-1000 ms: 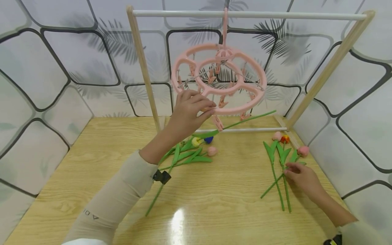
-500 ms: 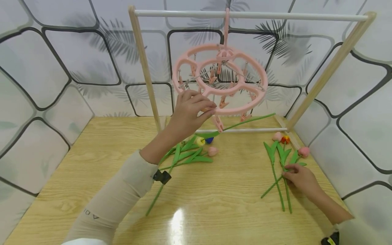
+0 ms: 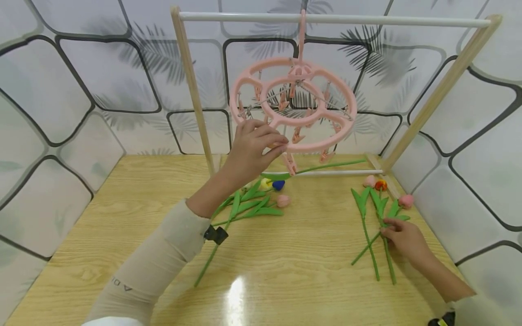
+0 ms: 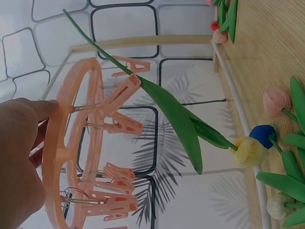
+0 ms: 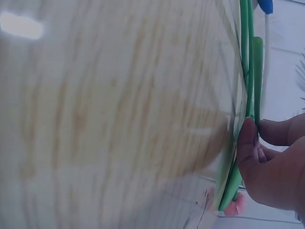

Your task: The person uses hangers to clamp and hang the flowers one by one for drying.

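My left hand (image 3: 258,145) grips the front rim of a pink round clip hanger (image 3: 314,146), fingers over the ring in the head view. Below that hand a pink clothespin (image 4: 119,95) clamps a yellow tulip (image 4: 250,151) by its stem, so the tulip hangs slantwise, bloom lower than stem end. Down on the right side of the table, my right hand (image 3: 405,237) pinches a tulip stem among three tulips. Beside its fingertips are an orange-red tulip (image 3: 381,185) and a pink tulip (image 3: 405,201); a paler pink tulip (image 3: 369,181) lies left of them.
The hanger hooks over the white top bar (image 3: 367,19) of a wooden-legged rack. Several tulips, among them a blue tulip (image 3: 278,184) and a pale pink tulip (image 3: 283,201), lie on the table (image 3: 285,271) below my left forearm. Patterned walls enclose the back and sides.
The clipped tulip's stem end has swung downward, while its bloom rose slightly. My right hand shifted a little right, and the orange-red and pink tulips slid right with it. My left hand stays put.
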Tool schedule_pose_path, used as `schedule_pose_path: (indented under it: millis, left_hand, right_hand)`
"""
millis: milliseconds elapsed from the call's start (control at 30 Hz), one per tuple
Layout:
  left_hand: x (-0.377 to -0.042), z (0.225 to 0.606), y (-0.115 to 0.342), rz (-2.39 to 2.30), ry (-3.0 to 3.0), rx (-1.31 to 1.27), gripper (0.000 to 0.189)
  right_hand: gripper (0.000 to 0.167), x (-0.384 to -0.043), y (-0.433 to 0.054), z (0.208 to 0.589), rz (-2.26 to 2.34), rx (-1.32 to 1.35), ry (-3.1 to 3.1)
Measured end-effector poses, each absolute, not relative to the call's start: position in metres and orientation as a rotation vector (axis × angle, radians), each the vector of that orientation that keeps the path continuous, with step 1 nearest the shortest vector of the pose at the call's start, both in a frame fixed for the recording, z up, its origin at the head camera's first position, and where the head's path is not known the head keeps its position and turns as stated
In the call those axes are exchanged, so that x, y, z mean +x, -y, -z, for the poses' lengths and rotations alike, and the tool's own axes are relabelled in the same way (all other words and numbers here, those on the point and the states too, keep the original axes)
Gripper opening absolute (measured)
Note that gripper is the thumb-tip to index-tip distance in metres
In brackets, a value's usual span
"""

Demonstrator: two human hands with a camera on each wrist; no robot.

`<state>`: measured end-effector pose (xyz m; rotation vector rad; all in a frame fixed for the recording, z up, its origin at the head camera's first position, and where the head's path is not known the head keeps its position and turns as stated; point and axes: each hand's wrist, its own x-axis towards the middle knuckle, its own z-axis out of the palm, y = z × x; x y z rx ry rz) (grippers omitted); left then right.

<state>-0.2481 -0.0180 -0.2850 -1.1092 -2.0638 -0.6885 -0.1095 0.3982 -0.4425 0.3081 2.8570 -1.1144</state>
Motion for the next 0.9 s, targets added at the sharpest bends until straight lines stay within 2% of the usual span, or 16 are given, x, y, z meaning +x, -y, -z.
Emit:
schedule_pose_path:
  millis: [733, 900]
  left_hand:
    - [-0.253, 0.288, 0.023, 0.713, 1.960, -1.136, 0.014]
    - [-0.255, 0.290, 0.024, 0.707, 1.944, -1.137, 0.014]
  right_hand:
    - [0.049, -0.103, -0.392, 0.428, 1.284, 0.344, -2.866]
    - [0.049, -0.102, -0.380, 0.426, 1.296, 0.266, -2.890]
